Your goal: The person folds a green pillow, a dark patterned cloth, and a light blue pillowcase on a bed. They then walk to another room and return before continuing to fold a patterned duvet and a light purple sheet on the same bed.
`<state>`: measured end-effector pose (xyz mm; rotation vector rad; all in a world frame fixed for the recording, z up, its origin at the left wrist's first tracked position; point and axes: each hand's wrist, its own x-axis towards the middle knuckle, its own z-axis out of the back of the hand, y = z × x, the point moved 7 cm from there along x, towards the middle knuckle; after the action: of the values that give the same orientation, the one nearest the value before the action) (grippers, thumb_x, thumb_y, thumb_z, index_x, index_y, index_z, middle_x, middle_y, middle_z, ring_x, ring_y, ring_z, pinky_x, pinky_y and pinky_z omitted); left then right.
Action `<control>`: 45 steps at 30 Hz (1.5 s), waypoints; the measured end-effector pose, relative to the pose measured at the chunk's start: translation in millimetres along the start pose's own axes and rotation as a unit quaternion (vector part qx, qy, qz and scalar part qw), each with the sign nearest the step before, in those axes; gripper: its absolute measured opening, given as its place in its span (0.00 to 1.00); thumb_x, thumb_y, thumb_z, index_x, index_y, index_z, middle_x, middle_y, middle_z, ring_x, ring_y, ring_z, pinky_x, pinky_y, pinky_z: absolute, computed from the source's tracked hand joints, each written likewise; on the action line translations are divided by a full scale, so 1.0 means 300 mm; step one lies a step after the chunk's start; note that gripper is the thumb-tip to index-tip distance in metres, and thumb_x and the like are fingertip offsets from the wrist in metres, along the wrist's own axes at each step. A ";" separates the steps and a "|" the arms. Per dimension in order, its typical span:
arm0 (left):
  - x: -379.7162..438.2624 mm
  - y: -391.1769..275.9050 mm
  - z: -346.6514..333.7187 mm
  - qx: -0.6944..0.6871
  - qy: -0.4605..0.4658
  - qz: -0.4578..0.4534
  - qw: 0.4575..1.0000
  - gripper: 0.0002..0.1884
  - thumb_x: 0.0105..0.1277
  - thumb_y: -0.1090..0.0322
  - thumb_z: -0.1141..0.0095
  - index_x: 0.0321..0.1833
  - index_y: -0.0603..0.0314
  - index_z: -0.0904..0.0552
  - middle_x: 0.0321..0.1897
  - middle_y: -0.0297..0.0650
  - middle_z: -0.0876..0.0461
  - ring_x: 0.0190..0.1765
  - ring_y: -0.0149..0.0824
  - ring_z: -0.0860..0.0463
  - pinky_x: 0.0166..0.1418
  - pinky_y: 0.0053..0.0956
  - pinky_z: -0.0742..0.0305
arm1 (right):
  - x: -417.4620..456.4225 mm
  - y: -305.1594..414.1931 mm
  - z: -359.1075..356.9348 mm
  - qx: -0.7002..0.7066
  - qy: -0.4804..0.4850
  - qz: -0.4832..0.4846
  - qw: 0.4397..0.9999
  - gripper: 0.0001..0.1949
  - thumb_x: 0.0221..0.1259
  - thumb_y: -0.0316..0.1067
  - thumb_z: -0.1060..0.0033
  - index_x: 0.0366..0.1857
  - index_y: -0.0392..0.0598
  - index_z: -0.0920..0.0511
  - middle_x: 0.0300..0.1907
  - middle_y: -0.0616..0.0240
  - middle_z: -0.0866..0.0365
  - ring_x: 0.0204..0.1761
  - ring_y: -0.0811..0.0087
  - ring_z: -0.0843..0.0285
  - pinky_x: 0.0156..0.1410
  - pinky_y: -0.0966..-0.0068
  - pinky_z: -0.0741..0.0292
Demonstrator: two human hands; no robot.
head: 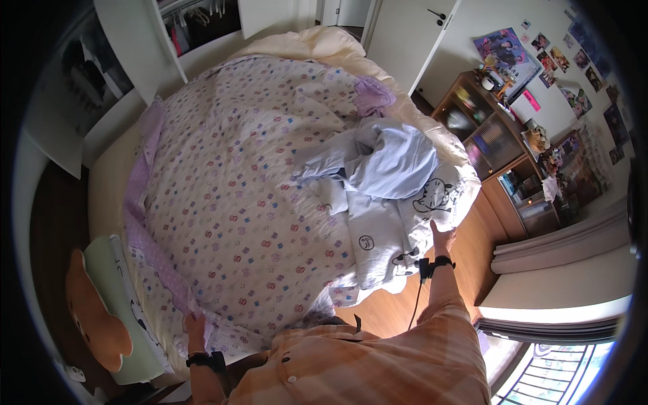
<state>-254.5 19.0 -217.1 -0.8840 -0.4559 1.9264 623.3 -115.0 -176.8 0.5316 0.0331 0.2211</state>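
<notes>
A quilt with small floral prints (243, 192) and a purple scalloped border is spread over the bed. My left hand (194, 326) is at the quilt's purple edge in the lower left; its fingers are partly hidden, so its grip cannot be told. On the right, my right hand (442, 237) touches the edge of white bedding with a cartoon print (434, 195); whether its fingers are closed on the cloth is unclear. Crumpled light blue cloth (392, 159) lies on the quilt above that bedding. A cream comforter (324, 43) shows along the bed's far edge.
A green cushion (114, 304) and a brown bear-shaped cushion (93, 314) stand at the lower left. Open wardrobe doors (136, 45) border the bed's far left. Beyond its right side are a wooden cabinet (498, 223), wood floor (471, 253) and curtains (557, 243). A cable (416, 304) hangs from my right wrist.
</notes>
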 end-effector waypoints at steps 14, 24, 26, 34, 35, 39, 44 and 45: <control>-0.050 -0.160 -0.138 0.119 0.012 -0.027 0.992 0.34 0.51 0.70 0.43 0.63 0.74 0.37 0.60 0.55 0.32 0.63 0.51 0.32 0.66 0.36 0.38 | -0.062 0.555 -0.327 0.078 0.206 0.262 0.940 0.28 0.53 0.57 0.44 0.36 0.33 0.22 0.38 0.41 0.21 0.44 0.48 0.21 0.49 0.57 0.25; -0.013 -0.461 -0.431 -0.052 0.188 -0.031 0.980 0.33 0.66 0.55 0.48 0.70 0.64 0.41 0.67 0.48 0.38 0.67 0.41 0.37 0.66 0.36 0.39 | -1.073 0.774 -0.117 0.055 0.507 0.569 0.644 0.20 0.52 0.50 0.38 0.33 0.40 0.23 0.26 0.47 0.22 0.32 0.45 0.23 0.38 0.57 0.27; 0.017 -0.482 -0.479 -0.068 0.216 -0.039 0.973 0.32 0.66 0.53 0.48 0.69 0.64 0.39 0.65 0.47 0.36 0.66 0.39 0.35 0.64 0.36 0.37 | -1.150 0.703 -0.169 0.033 0.556 0.555 0.617 0.20 0.53 0.50 0.39 0.34 0.40 0.22 0.29 0.47 0.21 0.35 0.46 0.22 0.39 0.57 0.26; -0.005 -0.518 -0.536 0.013 0.189 -0.125 0.974 0.40 0.57 0.49 0.39 0.68 0.64 0.37 0.64 0.55 0.35 0.69 0.51 0.40 0.70 0.38 0.43 | -1.260 0.479 -0.246 -0.127 0.608 0.547 0.562 0.19 0.56 0.49 0.42 0.41 0.44 0.22 0.37 0.51 0.19 0.41 0.47 0.22 0.43 0.56 0.26; 0.005 -0.499 -0.520 0.106 0.133 -0.160 0.972 0.42 0.54 0.48 0.38 0.69 0.63 0.38 0.66 0.57 0.39 0.70 0.54 0.44 0.71 0.43 0.45 | -1.268 0.483 -0.242 -0.139 0.608 0.547 0.558 0.18 0.56 0.49 0.42 0.40 0.44 0.22 0.36 0.50 0.20 0.41 0.47 0.22 0.43 0.56 0.26; -0.172 -0.796 -0.496 0.280 0.040 -0.354 0.891 0.50 0.46 0.44 0.33 0.71 0.58 0.41 0.72 0.59 0.57 0.73 0.64 0.59 0.68 0.64 0.53 | -1.238 0.647 0.028 -0.114 0.613 0.539 0.566 0.18 0.56 0.47 0.43 0.31 0.38 0.21 0.30 0.47 0.21 0.37 0.46 0.23 0.41 0.58 0.26; -0.466 -1.157 -0.554 0.121 0.135 -0.602 0.777 0.41 0.56 0.45 0.44 0.70 0.58 0.39 0.72 0.59 0.59 0.73 0.65 0.61 0.63 0.72 0.55 | -1.275 0.812 0.429 -0.120 0.607 0.627 0.473 0.15 0.50 0.39 0.40 0.24 0.33 0.23 0.24 0.46 0.23 0.33 0.45 0.24 0.38 0.59 0.27; -0.500 -1.175 -0.525 0.103 0.128 -0.618 0.769 0.40 0.57 0.46 0.45 0.70 0.58 0.38 0.72 0.59 0.56 0.74 0.64 0.60 0.63 0.71 0.55 | -1.296 0.823 0.445 -0.106 0.594 0.659 0.448 0.14 0.47 0.38 0.39 0.23 0.33 0.23 0.23 0.46 0.24 0.33 0.45 0.24 0.37 0.59 0.27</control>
<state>119.2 55.6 -42.3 -0.4425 -0.4653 0.5936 206.3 -59.0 53.1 -0.0981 1.0044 2.1451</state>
